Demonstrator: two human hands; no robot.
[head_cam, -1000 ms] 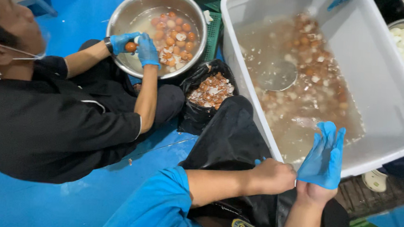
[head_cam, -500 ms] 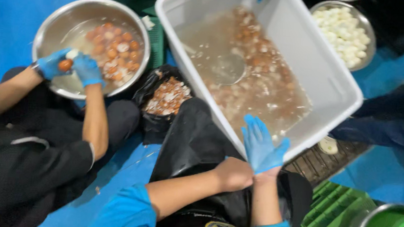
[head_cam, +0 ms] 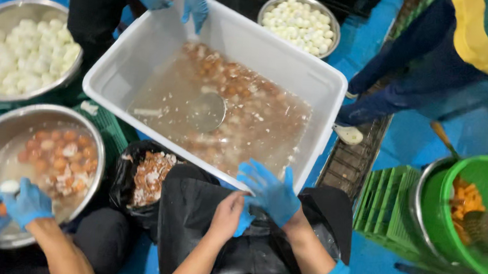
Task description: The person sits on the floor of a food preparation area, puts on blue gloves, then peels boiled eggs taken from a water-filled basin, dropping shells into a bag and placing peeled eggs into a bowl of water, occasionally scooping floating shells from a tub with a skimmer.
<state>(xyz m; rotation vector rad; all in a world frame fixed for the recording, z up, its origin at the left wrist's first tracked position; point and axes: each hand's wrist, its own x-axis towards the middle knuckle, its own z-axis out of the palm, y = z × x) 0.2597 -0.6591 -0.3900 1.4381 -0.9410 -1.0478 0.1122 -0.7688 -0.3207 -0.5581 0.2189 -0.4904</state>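
Hands (head_cam: 250,209) now nearer tub rim (head_cam: 207,171)

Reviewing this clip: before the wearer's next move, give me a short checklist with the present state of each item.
1. Right hand gloved: ok, blue glove on.
2. Left hand gloved: not ok, bare, pinching the glove cuff.
3. Glove fully seated on the right wrist: cannot tell.
4. White tub within reach: ok, directly ahead, holding cloudy water and brown eggs.
5. Shell bag open beside the lap: ok.
6. Tub free of other hands: not ok, a co-worker's gloved hands at the far rim.
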